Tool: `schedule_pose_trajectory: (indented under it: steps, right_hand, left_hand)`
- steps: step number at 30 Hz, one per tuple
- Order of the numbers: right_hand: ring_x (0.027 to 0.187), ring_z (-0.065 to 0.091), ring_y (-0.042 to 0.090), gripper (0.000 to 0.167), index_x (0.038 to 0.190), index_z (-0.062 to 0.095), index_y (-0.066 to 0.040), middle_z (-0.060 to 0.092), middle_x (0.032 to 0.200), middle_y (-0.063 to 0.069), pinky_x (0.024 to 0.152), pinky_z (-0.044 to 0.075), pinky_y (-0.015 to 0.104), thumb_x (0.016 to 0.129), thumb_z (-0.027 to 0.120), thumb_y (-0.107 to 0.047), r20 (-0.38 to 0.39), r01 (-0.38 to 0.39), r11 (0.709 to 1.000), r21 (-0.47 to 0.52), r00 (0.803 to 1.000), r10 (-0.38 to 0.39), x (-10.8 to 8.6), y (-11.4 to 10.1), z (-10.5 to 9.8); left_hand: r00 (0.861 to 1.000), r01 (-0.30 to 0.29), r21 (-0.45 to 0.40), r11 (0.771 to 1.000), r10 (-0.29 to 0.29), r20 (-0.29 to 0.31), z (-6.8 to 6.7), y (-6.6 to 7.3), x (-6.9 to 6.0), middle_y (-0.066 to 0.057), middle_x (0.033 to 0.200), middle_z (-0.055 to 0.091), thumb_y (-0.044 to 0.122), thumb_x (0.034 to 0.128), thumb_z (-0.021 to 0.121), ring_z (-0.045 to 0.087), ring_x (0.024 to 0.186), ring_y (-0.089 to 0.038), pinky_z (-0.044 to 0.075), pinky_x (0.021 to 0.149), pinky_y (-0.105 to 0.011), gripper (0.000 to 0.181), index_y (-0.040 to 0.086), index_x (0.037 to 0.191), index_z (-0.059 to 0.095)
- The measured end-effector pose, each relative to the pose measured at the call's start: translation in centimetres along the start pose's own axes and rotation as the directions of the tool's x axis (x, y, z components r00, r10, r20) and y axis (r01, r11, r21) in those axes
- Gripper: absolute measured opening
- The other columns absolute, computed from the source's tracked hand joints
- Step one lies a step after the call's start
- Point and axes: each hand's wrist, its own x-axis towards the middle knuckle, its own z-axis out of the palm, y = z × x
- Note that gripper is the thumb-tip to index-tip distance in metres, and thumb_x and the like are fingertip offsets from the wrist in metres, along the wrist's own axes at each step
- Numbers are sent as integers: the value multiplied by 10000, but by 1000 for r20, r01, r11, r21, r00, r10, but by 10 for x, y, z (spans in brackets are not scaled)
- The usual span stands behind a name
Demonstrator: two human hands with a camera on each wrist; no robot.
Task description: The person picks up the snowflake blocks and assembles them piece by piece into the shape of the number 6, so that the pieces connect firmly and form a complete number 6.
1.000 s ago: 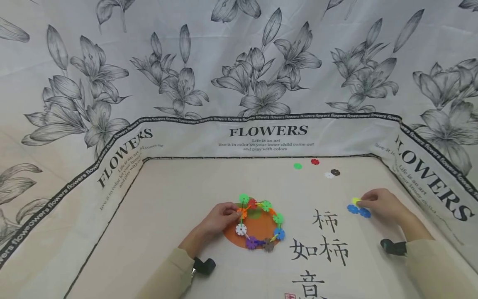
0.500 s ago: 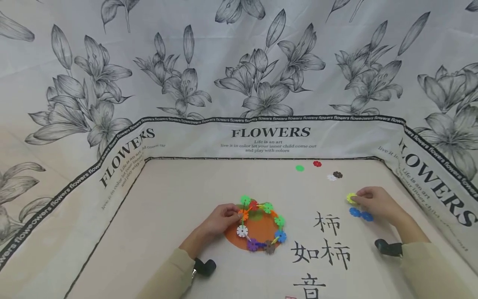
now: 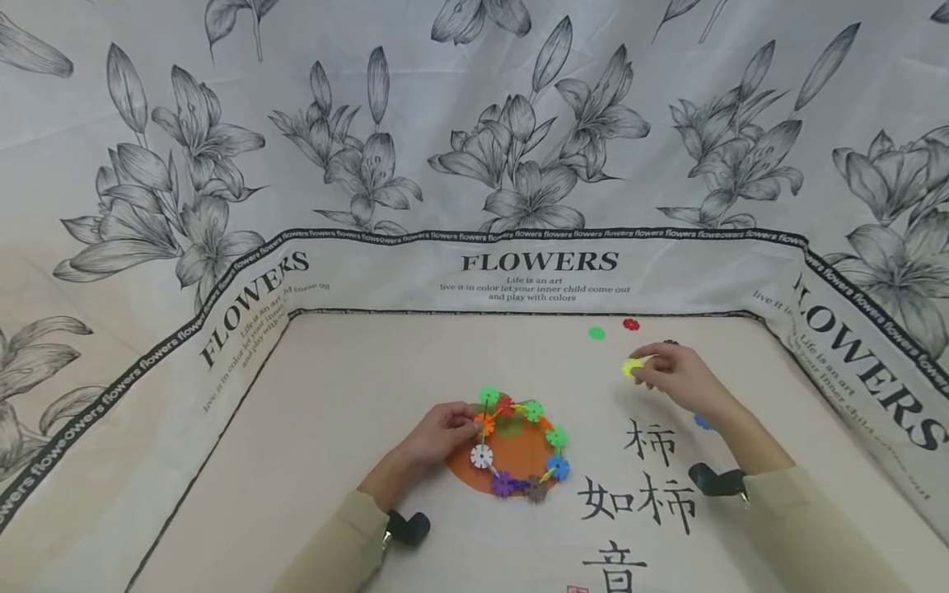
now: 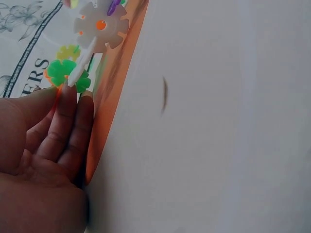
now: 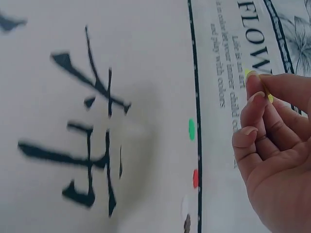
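Observation:
In the head view, my left hand pinches the left side of a ring of interlocking plastic snowflake discs, held over the orange fruit printed on the cloth. Close up in the left wrist view, thumb and fingertips meet at an orange-edged disc beside a green disc and a white disc. My right hand pinches a single yellow snowflake disc in the air, right of the ring. Only slivers of that yellow disc show between the fingers in the right wrist view.
Loose green and red discs lie near the back edge. A brown disc and a blue disc are partly covered by my right hand and arm. Flower-printed fabric walls border the cloth at the back and sides.
My right hand has lifted the yellow disc away from the blue ones and carried it left, toward the ring. My left hand keeps its grip on the ring, nearly still.

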Motion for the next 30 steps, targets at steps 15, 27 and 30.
schedule_pose_trajectory:
  steps: [15,27,30]
  right_hand:
    - [882,624,360,339,1315,615,9,709,912,139,743,509,326,1012,649,-137,188,67,967,246,975,-115,38,-62,63]
    - [858,604,411,353,1283,634,88,711,945,220,760,531,405,994,656,-113,271,76,960,269,951,-152,55,-83,99]
    - [853,611,435,329,1253,660,81,722,960,241,769,533,438,990,659,-118,302,72,958,278,940,-158,61,-88,106]
  left_hand:
    - [1000,-6,9,1000,6,6,4,0,1,-19,844,682,142,1019,640,581,808,-141,457,707,-247,142,12,1073,663]
    - [1000,9,15,1000,-9,10,1,3,0,-32,865,695,150,1021,636,591,828,-154,472,733,-250,147,18,1076,668]
    - [1000,-4,13,1000,4,12,0,2,1,-31,868,695,147,1021,638,601,832,-152,489,745,-238,152,12,1082,670]
